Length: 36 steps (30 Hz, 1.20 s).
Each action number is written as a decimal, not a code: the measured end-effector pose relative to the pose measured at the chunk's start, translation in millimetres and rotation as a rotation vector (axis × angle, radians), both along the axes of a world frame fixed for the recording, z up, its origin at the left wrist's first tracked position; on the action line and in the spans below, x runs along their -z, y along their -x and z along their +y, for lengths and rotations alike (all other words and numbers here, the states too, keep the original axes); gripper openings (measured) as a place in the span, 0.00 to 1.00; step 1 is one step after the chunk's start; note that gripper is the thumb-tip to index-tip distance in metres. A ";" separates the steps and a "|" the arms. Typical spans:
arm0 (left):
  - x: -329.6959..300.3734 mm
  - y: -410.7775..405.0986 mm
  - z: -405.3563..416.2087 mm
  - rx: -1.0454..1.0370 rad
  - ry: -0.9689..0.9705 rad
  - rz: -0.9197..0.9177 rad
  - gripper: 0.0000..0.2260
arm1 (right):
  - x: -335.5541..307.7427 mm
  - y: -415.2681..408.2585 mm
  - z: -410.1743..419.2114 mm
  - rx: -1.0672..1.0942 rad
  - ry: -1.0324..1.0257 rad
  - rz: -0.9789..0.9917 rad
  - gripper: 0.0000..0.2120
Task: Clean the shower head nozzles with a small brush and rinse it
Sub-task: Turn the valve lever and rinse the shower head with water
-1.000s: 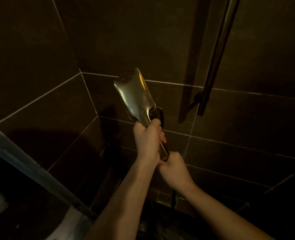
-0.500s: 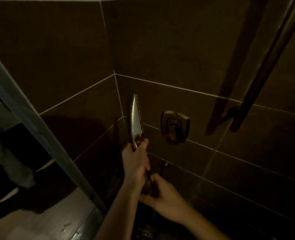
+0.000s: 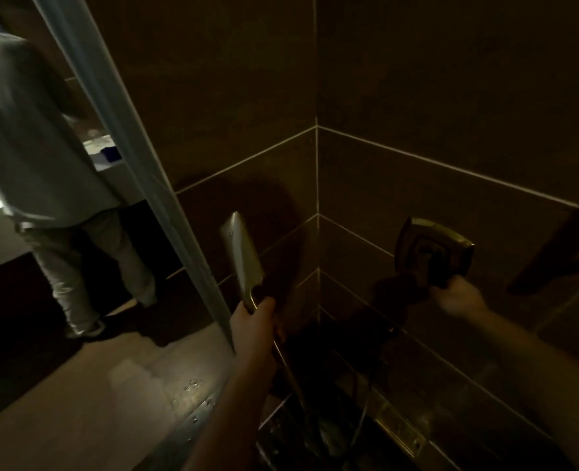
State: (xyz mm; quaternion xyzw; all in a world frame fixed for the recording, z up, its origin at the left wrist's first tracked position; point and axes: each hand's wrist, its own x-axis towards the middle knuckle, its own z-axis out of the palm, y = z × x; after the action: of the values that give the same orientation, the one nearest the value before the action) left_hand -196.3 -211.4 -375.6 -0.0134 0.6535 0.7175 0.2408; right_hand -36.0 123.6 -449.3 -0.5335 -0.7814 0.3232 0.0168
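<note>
The flat brass shower head [image 3: 242, 256] stands upright in the dim shower corner, its back toward me, nozzles hidden. My left hand [image 3: 254, 326] grips its handle just below the head. A hose [image 3: 294, 379] runs down from the handle. My right hand [image 3: 459, 297] is blurred and closed around the lower edge of the square brass wall valve [image 3: 434, 249] on the right wall. No brush is visible.
Dark tiled walls meet in a corner [image 3: 317, 198]. A glass door edge [image 3: 138, 171] slants down the left. Behind it a person [image 3: 43, 164] in light clothes stands outside the shower. A brass drain plate [image 3: 400, 433] lies on the floor.
My right hand left the shower handle and rose to the wall valve. The view swung left and down, and the shower head turned its back toward me.
</note>
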 end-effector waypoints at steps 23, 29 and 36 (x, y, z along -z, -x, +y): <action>19.9 15.2 -10.4 -0.021 0.084 0.090 0.07 | 28.0 31.3 20.6 0.093 -0.109 -0.015 0.19; 25.0 2.9 2.1 0.036 0.101 0.132 0.07 | 31.9 27.8 31.3 0.095 0.013 0.033 0.16; 24.0 -4.2 13.3 0.052 0.094 0.139 0.09 | 37.8 30.4 36.2 0.125 0.032 0.067 0.13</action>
State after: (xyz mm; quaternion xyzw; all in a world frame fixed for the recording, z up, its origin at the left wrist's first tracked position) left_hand -192.0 -198.1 -399.6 0.0421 0.7016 0.6788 0.2127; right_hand -66.5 159.9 -487.1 -0.5705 -0.7403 0.3514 0.0546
